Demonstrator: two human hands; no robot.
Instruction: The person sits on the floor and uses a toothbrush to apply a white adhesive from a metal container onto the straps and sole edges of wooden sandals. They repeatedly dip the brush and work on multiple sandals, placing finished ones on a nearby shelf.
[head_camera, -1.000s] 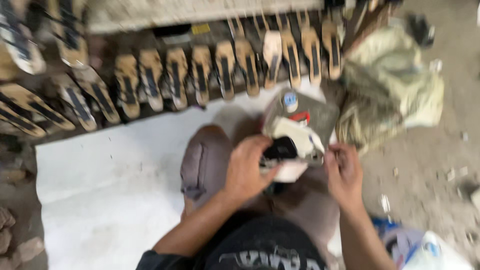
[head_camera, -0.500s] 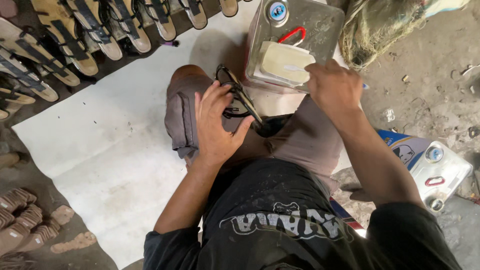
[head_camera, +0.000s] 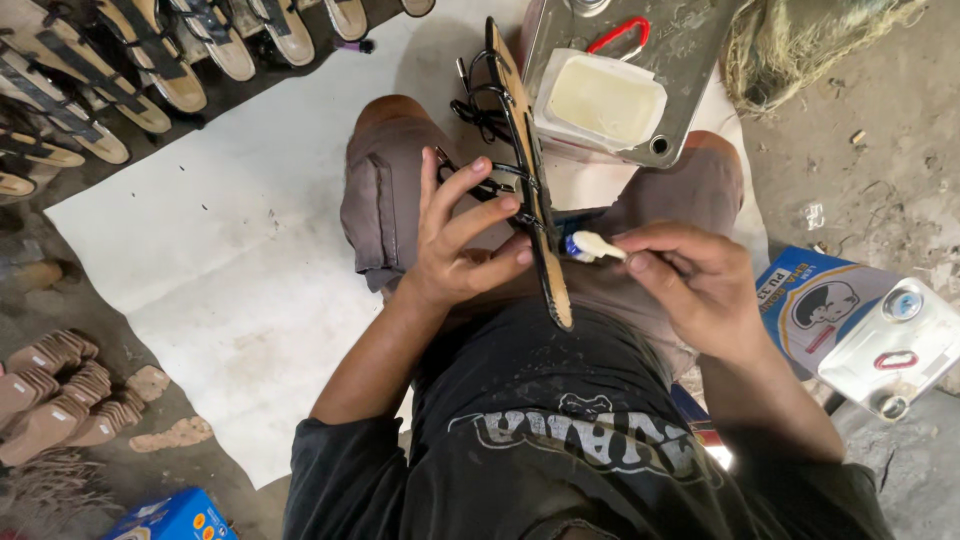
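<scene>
Since half a second ago, right hand is coming back off the glue tub to the sandal, and the sandal is now turned edge-on. Left hand is gripping the black sandal over the lap, fingers curled round straps and sole edge, thumb under. Right hand is pinching a small brush, fingers bunched; its pale tip is touching the sole's side. White glue tub is sitting on a grey metal can between the knees, still holding plenty of glue. White sheet is lying on the floor to the left. Finished-looking sandals are lining up along its far edge, cut soles stacking at lower left. Judging: gluing on this sandal is midway; whether the sole is already coated cannot be told from this angle.
</scene>
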